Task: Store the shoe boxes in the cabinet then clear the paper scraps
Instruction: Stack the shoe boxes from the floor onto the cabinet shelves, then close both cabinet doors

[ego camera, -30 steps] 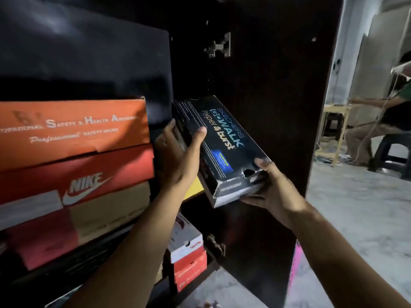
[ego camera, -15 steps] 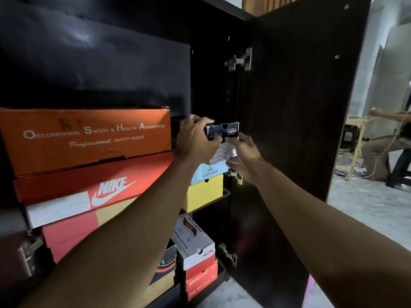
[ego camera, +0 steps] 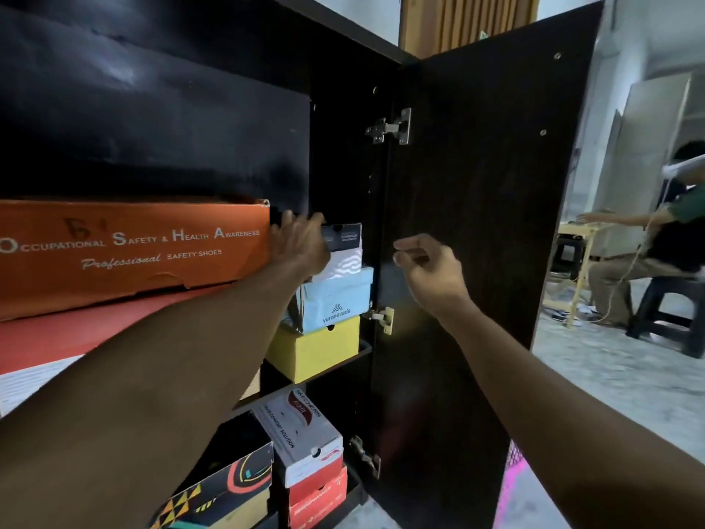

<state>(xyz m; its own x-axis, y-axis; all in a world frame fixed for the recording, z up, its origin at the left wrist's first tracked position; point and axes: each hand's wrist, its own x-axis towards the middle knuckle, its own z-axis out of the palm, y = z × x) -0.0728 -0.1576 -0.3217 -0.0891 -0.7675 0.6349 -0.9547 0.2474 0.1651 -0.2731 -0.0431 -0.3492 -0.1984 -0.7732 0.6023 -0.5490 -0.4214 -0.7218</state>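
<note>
The black Skechers shoe box (ego camera: 345, 238) now stands on top of a stack in the dark cabinet (ego camera: 343, 127), above a white patterned box (ego camera: 345, 263), a light blue box (ego camera: 339, 299) and a yellow box (ego camera: 316, 347). My left hand (ego camera: 299, 244) presses flat against the black box's left end, fingers spread over it. My right hand (ego camera: 429, 267) hovers to the right of the stack, apart from it, fingers loosely curled around nothing. No paper scraps are in view.
An orange safety-shoe box (ego camera: 133, 250) lies on a red box (ego camera: 76, 330) at the left. Lower shelves hold a white Skechers box (ego camera: 301, 433), a red box (ego camera: 318, 498) and a patterned box (ego camera: 213, 494). The cabinet door (ego camera: 477, 223) stands open. A seated person (ego camera: 648, 253) is far right.
The black box went from tilted in both hands to pushed onto the stack. My right hand has let go and drawn back to the right; my left hand stays on the box.
</note>
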